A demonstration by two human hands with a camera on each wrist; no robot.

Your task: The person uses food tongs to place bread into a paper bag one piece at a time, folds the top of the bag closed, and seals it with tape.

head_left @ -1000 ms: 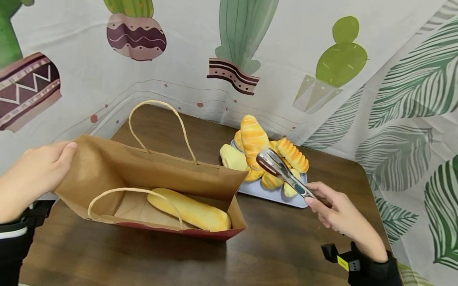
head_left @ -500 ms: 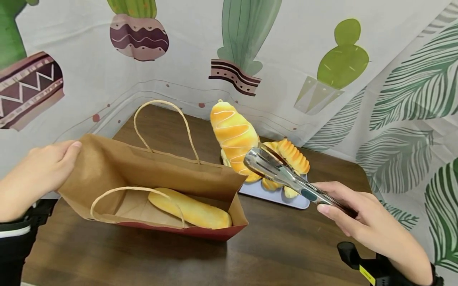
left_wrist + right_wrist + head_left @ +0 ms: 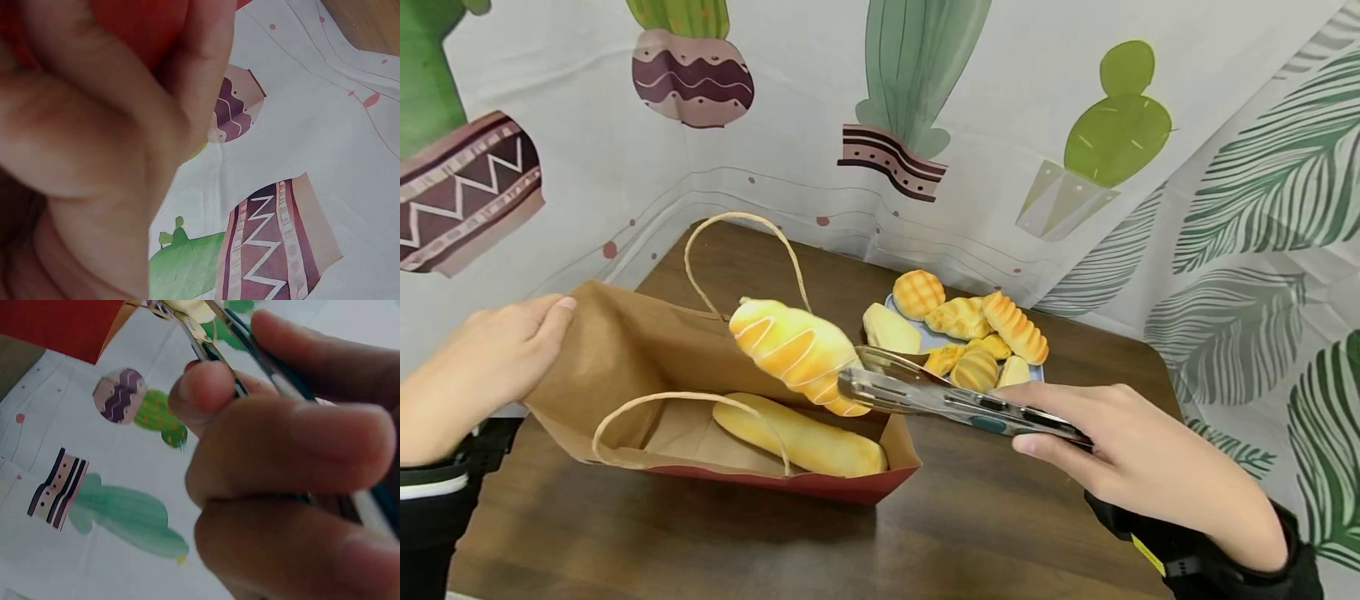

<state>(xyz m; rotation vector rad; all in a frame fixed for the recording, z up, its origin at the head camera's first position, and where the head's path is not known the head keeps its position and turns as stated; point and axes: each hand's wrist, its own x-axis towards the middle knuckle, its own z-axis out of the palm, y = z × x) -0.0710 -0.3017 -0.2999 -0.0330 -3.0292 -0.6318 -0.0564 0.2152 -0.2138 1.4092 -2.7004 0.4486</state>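
My left hand [image 3: 497, 354] pinches the left end of a brown paper bag [image 3: 602, 367], whose mouth gapes upward and whose outside is red. Inside the bag lies a long yellow bread loaf [image 3: 805, 437]. My right hand [image 3: 1150, 458] grips metal tongs [image 3: 955, 400]. Between the tongs' tips is a bread roll with white zigzag icing [image 3: 797, 350], held tilted over the bag's opening. In the right wrist view, curled fingers [image 3: 269, 450] surround the tongs; only a bit of the roll shows at the top edge.
A pale blue tray [image 3: 934, 337] with several breads stands behind and right of the bag on the dark wooden table [image 3: 1000, 517]. Two twisted paper handles [image 3: 745, 215] rise from the bag's rims. A cloth with printed cacti [image 3: 775, 167] hangs behind the table.
The tongs have lifted the iced roll off the tray and carried it left over the bag. My right hand moved with them. My left hand keeps its hold on the bag.
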